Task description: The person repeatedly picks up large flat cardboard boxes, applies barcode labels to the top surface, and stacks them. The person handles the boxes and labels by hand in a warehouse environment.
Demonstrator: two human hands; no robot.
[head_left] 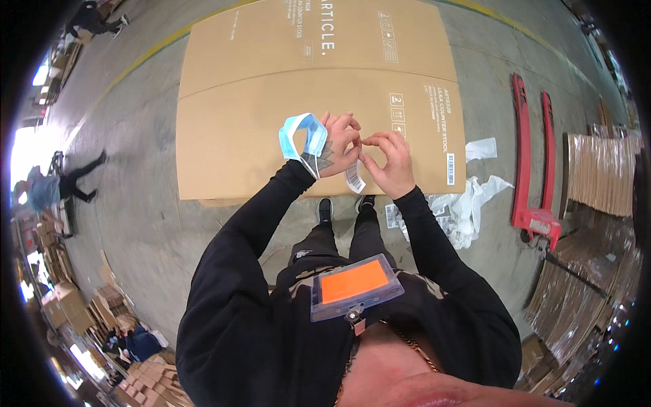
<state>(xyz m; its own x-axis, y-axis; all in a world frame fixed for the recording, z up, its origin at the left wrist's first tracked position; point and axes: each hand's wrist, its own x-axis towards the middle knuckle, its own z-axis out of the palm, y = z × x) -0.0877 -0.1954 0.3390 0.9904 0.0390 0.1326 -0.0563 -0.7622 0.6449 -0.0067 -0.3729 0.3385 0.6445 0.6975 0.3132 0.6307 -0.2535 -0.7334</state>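
My left hand [339, 148] and my right hand [391, 163] meet over the near part of a large flat cardboard carton [244, 129]. Both sets of fingers are closed in a pinch, the tips almost touching. From between them hangs a curled white barcode label [354, 178], its upper end partly hidden by the fingers. Around my left wrist is looped a blue face mask [291, 139], with its white ear loops over the cuff. A second barcode label [450, 169] is stuck flat on the carton's right near corner.
Crumpled clear plastic wrap [468, 210] lies on the floor by the carton's near right corner. Farther right stands a red pallet jack [536, 217], beside wrapped stacks of cardboard [600, 176]. A person [44, 190] walks at the left, and another [95, 20] is at the far left.
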